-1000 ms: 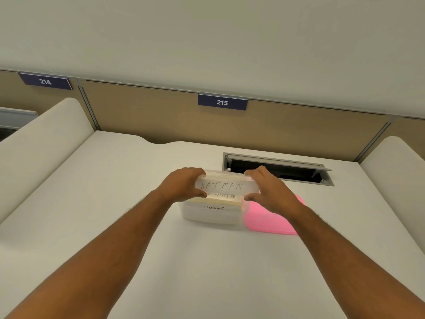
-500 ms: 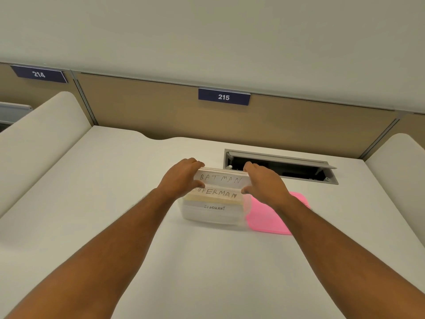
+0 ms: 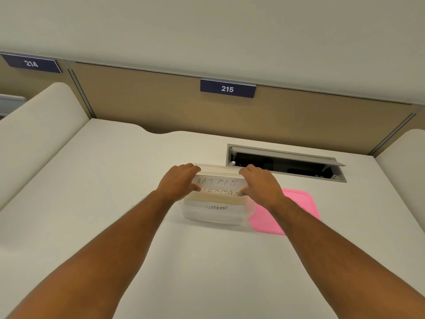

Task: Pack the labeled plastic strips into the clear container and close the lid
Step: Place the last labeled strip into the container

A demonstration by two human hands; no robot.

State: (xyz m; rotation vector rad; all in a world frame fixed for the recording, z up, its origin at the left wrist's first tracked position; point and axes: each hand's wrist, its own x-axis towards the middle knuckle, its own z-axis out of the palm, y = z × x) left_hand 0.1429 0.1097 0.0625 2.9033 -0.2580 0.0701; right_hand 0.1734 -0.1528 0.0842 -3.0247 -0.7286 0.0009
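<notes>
the batman strip (image 3: pixel 217 181) sits between both hands, right at the mouth of the clear container (image 3: pixel 218 211), each short end pinched: left hand (image 3: pixel 178 181) on its left end, right hand (image 3: pixel 259 184) on its right end, fingers + thumb curled round the edges. just under it a 2nd strip, lettering partly hidden (reads "...erman") (image 3: pixel 220 192), lies on the stack already inside; an elephant strip (image 3: pixel 216 207) shows thru the near wall, lower down. whether the batman strip is touching the stack yet, can't tell.

handling, my guess: thin plastic, v. light, prob bendy along its length + a bit slick, so end-pinch w/ both hands looks right; keeps it flat, stops it bowing or skating off the pile. container is light too, could slide if pushed; press straight down.

pink lid (image 3: pixel 296 208) lies flat on the white desk (image 3: pixel 115 180), just right of the container, partly under the right forearm. lid not on yet. beyond the right hand: open cable hatch (image 3: pixel 285 163); further back, a "215" plate (image 3: pixel 227 89).
</notes>
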